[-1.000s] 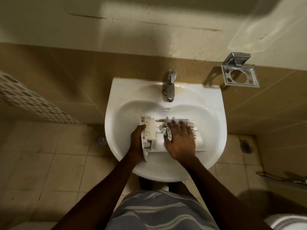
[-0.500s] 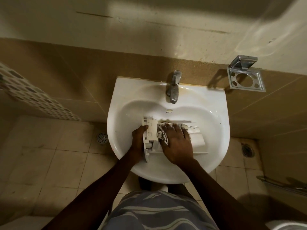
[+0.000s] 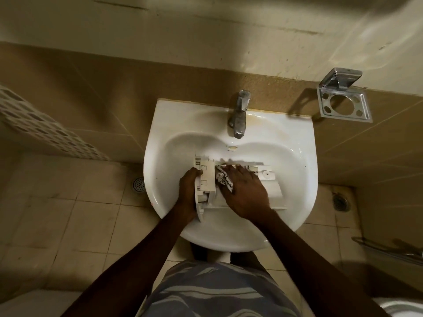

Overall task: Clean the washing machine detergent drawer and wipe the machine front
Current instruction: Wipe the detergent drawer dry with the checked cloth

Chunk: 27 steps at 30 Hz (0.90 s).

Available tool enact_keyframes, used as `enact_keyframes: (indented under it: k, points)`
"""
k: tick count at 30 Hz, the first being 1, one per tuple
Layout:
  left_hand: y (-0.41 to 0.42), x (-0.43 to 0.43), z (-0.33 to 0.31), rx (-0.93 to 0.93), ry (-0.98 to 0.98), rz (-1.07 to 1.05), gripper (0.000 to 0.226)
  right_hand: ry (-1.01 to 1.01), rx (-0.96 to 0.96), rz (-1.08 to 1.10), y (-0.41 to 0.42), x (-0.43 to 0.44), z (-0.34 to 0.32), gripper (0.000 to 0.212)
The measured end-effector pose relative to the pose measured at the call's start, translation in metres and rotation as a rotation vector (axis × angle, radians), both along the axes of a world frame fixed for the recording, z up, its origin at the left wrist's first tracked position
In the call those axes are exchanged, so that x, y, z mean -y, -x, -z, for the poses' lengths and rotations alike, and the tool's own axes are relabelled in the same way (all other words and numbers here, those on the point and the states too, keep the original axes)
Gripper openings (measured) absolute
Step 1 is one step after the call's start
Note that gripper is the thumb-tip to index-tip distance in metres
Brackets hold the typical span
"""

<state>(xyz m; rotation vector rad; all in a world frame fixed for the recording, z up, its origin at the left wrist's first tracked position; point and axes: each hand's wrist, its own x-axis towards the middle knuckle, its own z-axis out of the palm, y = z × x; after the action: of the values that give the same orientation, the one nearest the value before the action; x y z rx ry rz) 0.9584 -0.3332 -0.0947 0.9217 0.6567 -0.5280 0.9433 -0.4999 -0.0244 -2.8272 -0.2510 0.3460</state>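
Note:
The white plastic detergent drawer (image 3: 271,187) lies across the bowl of the white washbasin (image 3: 174,156), its front panel at the left. My left hand (image 3: 188,188) grips that left end. My right hand (image 3: 246,193) presses a black-and-white patterned cloth (image 3: 223,178) down onto the drawer's middle compartments, fingers spread over it. Most of the drawer's inside is hidden under my right hand. The washing machine is not in view.
A chrome tap (image 3: 239,115) stands at the basin's back; no water is seen running. A chrome holder (image 3: 343,104) is fixed to the wall at the right. Floor drains (image 3: 138,184) sit at both sides. A patterned white basket (image 3: 43,131) stands left.
My right hand and the cloth have slid leftwards along the drawer towards its front panel. My left hand keeps its hold on the drawer's left end.

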Motion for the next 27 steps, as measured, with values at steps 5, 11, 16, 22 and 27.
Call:
enact_keyframes:
  k: [5, 11, 16, 22, 27]
  points:
    - [-0.002, -0.002, 0.001, 0.008, -0.083, 0.015, 0.078, 0.182, 0.07, 0.264, -0.014, 0.056, 0.013, 0.061]
    - [0.0, 0.001, 0.002, -0.004, -0.117, -0.095, 0.083, 0.087, -0.153, 0.094, -0.059, -0.003, 0.016, 0.051]
    - [0.001, 0.001, 0.0, -0.001, -0.142, -0.122, 0.086, 0.054, -0.23, 0.063, -0.075, 0.016, 0.008, 0.052]
    - [0.001, 0.002, -0.003, 0.034, -0.161, -0.128, 0.078, 0.241, -0.317, 0.228, -0.087, 0.064, 0.009, 0.05]
    - [0.002, 0.004, -0.009, 0.032, -0.168, -0.164, 0.079, 0.055, -0.331, 0.095, -0.083, -0.006, 0.004, 0.048]
